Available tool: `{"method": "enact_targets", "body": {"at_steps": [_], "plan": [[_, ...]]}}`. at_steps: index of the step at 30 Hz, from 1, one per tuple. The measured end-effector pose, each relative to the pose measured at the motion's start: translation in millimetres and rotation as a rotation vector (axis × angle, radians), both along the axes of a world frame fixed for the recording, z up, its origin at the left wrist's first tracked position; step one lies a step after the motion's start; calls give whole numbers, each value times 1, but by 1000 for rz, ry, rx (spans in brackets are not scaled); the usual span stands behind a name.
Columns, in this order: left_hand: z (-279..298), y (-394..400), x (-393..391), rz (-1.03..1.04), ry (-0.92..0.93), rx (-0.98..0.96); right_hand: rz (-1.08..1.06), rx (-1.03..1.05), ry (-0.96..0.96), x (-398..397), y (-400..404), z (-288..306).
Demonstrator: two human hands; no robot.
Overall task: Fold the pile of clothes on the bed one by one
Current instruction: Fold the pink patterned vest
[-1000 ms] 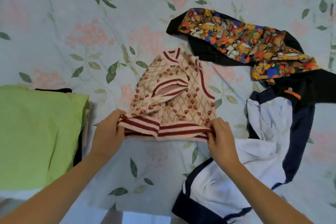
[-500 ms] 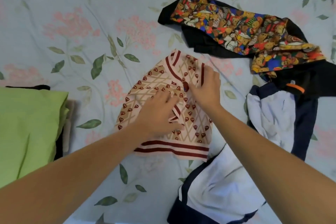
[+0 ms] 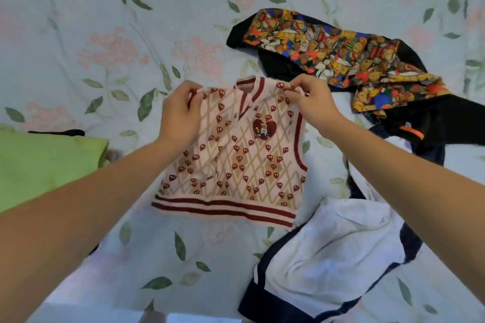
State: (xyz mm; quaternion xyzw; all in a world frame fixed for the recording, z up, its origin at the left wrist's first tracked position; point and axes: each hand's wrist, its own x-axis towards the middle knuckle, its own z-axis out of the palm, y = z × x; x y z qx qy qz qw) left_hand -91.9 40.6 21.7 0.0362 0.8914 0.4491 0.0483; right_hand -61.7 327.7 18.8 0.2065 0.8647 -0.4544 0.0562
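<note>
Bedsheet [image 3: 110, 42], pale blue with pink flowers and green leaves, fills the view. On it at lower right lies a crumpled white garment with navy trim [image 3: 325, 257], and above that a black garment with a bright teddy-bear print [image 3: 338, 52], with a small orange tab on the black cloth nearby. A green folded piece [image 3: 42, 162] sits at the left edge. Between them, near the middle, is the pink knit vest [image 3: 236, 162], dotted with dark red hearts and edged in red stripes, front side up with its hem toward the camera. The left hand [image 3: 179, 113] pinches one shoulder with curled fingers; the right hand [image 3: 312, 102] pinches the other shoulder between thumb and fingertips.
</note>
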Motion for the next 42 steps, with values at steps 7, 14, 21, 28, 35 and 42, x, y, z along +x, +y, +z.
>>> {"method": "enact_targets", "body": {"at_steps": [7, 14, 21, 28, 35, 42], "plan": [[102, -33, -71, 126, 63, 70, -158, -9, 171, 4, 13, 113], [162, -49, -69, -10, -51, 60, -209, 26, 246, 16, 12, 181], [203, -74, -22, -273, -134, 39, -209, -13, 268, 71, -12, 209], [206, -89, -20, -242, -130, 113, -282, -110, 214, 104, -14, 202], [126, -25, -67, -204, -65, -88, -350, -45, 72, 83, 9, 103], [-12, 15, 2, -368, 143, -473, -76, 422, -52, 70, -1, -29]]}}
